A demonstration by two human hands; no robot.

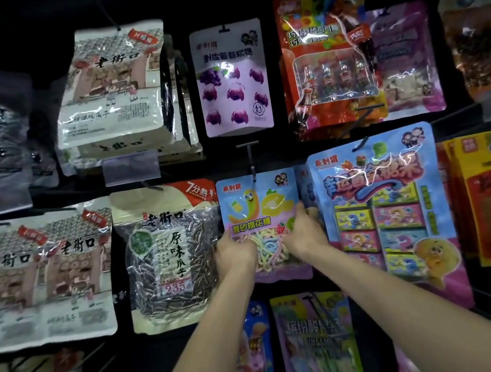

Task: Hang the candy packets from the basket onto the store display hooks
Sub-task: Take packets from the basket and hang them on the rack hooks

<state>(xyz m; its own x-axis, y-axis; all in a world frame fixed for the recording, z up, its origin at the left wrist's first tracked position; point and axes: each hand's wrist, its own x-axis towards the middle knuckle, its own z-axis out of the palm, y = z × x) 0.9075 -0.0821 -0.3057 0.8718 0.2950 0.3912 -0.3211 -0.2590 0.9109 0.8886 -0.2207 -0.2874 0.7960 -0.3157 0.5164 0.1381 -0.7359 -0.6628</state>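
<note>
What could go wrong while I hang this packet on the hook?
The left hand and right hand grip the packet low, so its top could tilt and slip off the hook; I can't tell if the hole is fully threaded. The right hand also crowds the big blue packet and might knock it loose.

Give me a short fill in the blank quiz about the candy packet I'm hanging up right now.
1. The left hand grips the ____ edge of the candy packet.
2. The right hand grips its ____ edge.
3. The grape gummy packet hangs directly ____ it.
4. The sunflower seed packet hangs on its ____ side.
Answers: left, right, above, left.
</note>
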